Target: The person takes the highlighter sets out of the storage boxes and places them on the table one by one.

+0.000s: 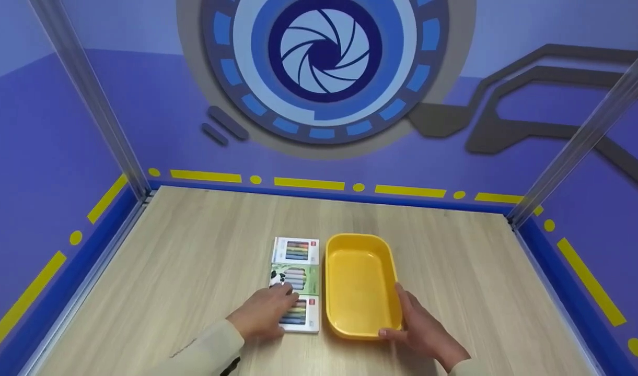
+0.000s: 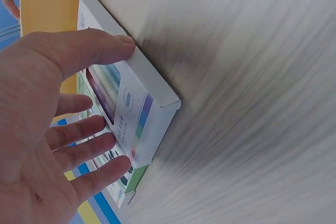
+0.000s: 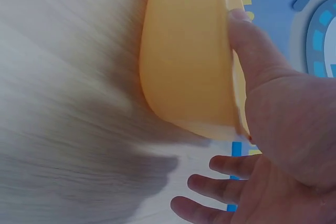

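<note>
Three flat boxes lie in a column on the table: a far white box (image 1: 297, 251) with coloured sticks in its window, a green box (image 1: 304, 279) with a panda print, and a near white box (image 2: 157, 87). My left hand (image 1: 264, 312) rests over the near white and green boxes, its thumb along the white box's edge and its fingers loosely extended. Right of the boxes sits a yellow plastic basin (image 1: 361, 336) with nothing inside. At its near right corner, my right hand (image 1: 423, 330) touches the rim with the thumb, the fingers stretched out beside the wall.
The wood-patterned table (image 1: 480, 282) stretches out around the boxes and basin. Printed blue-purple panels (image 1: 319, 167) enclose it at the back and both sides, with metal posts (image 1: 109, 125) in the corners.
</note>
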`<state>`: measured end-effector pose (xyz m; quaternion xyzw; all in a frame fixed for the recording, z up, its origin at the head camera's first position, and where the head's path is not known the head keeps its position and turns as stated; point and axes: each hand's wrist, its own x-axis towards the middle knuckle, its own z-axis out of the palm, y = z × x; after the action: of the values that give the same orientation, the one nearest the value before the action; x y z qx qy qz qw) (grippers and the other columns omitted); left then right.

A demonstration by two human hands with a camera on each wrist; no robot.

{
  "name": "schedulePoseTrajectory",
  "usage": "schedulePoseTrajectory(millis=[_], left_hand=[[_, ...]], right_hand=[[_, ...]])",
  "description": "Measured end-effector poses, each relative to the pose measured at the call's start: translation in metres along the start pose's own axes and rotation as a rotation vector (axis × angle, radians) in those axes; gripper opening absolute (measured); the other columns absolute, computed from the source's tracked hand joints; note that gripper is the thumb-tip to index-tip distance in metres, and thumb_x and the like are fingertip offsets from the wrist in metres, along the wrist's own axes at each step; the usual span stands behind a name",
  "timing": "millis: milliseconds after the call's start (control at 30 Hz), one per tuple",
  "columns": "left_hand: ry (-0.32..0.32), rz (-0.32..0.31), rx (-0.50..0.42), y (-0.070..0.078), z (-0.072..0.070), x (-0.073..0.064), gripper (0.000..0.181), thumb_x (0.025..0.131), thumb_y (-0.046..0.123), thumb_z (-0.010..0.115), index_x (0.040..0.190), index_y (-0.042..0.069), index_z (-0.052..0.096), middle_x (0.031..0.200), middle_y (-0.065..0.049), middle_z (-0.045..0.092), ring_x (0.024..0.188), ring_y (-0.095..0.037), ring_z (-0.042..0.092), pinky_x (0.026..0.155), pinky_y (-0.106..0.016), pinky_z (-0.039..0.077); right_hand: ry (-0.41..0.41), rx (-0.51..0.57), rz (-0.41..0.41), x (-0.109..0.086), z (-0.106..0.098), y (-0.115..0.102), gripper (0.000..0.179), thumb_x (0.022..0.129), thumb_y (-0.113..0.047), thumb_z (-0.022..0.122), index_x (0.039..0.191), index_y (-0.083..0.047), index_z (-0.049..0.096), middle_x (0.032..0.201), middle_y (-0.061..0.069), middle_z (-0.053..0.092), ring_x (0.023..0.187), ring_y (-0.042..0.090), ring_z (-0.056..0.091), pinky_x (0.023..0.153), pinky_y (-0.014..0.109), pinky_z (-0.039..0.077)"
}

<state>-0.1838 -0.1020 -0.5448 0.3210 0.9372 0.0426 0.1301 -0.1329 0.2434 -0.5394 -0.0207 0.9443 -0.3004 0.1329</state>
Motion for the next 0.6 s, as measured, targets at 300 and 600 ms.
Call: schedulePoseTrajectory(millis=[300, 600], left_hand=[[0.02, 0.016, 0.037, -0.005, -0.001, 0.005, 0.061, 0.07, 0.027, 0.083, 0.125, 0.016, 0.059, 0.116, -0.001, 0.055, 0.096, -0.014, 0.051, 0.087, -0.037, 0.052], [-0.005, -0.024, -0.026, -0.008, -0.01, 0.004, 0.065, 0.083, 0.045, 0.069, 0.138, 0.017, 0.051, 0.136, -0.004, 0.052, 0.122, -0.02, 0.051, 0.105, -0.043, 0.046]], right_hand=[[0.009, -0.013, -0.009, 0.002, -0.007, -0.004, 0.118, 0.065, -0.056, 0.081, 0.153, -0.009, 0.02, 0.152, 0.014, 0.034, 0.133, 0.031, 0.043, 0.111, 0.055, 0.035], [0.05, -0.011, 0.034, 0.004, -0.024, -0.017, 0.108, 0.071, -0.065, 0.072, 0.154, -0.021, 0.021, 0.159, 0.009, 0.028, 0.144, 0.034, 0.032, 0.114, 0.059, 0.028]])
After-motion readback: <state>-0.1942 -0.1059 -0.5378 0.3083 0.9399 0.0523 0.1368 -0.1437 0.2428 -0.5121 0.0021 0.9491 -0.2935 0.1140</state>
